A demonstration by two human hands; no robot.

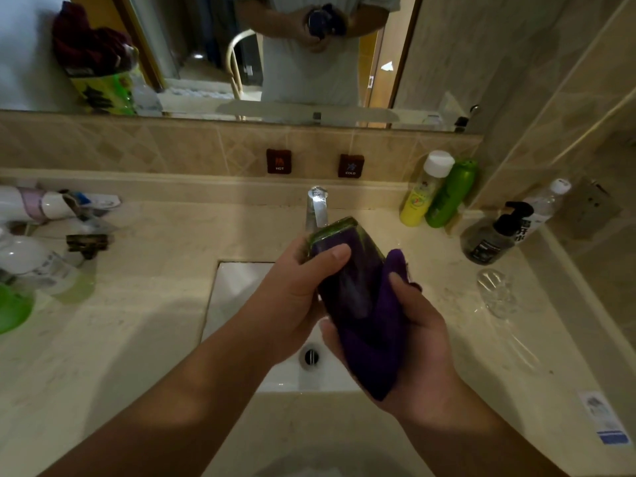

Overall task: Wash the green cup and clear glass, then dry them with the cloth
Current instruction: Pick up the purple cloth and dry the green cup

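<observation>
Over the white sink [237, 290] I hold a green-tinted see-through cup [344, 235], tilted with its rim pointing away from me. My left hand [299, 287] grips the cup's left side, thumb across it. A purple cloth [375, 335] wraps the cup's lower part and shows through its wall; my right hand [409, 339] clasps this cloth from the right and below. The clear glass [495, 290] stands by itself on the counter to the right of the sink.
The chrome tap [318, 206] rises just behind the cup. Yellow and green bottles [437, 194], a black pump bottle [495, 232] and a clear bottle [547, 204] crowd the right back corner. Toiletries and a green lid [13, 308] clutter the left counter. A mirror hangs above.
</observation>
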